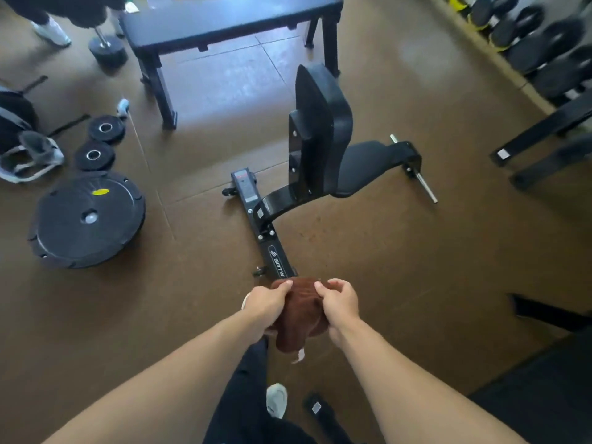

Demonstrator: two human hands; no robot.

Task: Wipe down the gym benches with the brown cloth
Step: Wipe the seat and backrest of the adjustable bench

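Brown terry filled both your hands: the brown cloth hung bunched in the air on the near side of the seat bench, clear of its frame. Your left hand had its fingers curled round the cloth's left edge, and your right hand pinched the right edge between thumb and curled fingers, as if you were gathering or refolding it.

As far as I could judge, the wiping was not under way at that moment. The cloth touched no pad, and nothing on the seat bench's upright back or its seat showed whether it had been wiped. Beyond the seat bench stood the flat bench, equally unreadable, so I'd count both as left to do.

Left of the seat bench lay a large weight plate and two small plates, with a bag further left. Right of it, well apart, ran a dumbbell rack. A bare bar stuck out from the seat bench's far end, something to step round. Another person's shoe showed near the flat bench.
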